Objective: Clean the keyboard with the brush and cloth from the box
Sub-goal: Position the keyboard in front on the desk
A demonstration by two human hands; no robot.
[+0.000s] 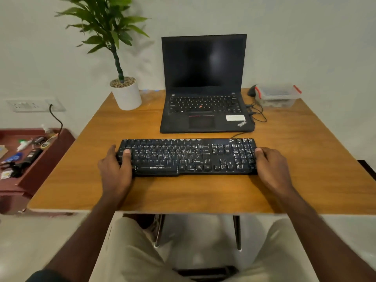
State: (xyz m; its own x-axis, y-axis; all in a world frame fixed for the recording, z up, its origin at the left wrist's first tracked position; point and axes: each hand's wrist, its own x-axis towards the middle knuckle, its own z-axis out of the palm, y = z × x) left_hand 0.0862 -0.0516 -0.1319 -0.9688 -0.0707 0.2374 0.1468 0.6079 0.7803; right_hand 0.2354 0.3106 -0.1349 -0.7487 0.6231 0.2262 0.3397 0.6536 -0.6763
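Keyboard [188, 157]: black, flat on wooden table [295, 159], centre, at 6 o'clock of open laptop [204, 86].
Left hand [116, 167]: grips keyboard's 9 o'clock end, thumb on keys.
Right hand [272, 165]: grips its 3 o'clock end.
Box [276, 95]: clear, red clips, lid on, at 1 o'clock of the keyboard; contents unclear.

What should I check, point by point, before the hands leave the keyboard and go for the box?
1. Keyboard flat on the table: ok.
2. Left hand and right hand free of tools: ok; each grips one end of the keyboard.
3. Box in view: ok, at the far right corner, beside the laptop.
4. Box lid open: not ok; the lid with red clips is still on.
5. Brush and cloth inside the box: cannot tell; the contents are too blurred.
6. Path to the box free: not ok; thin black cables lie in front of the box.
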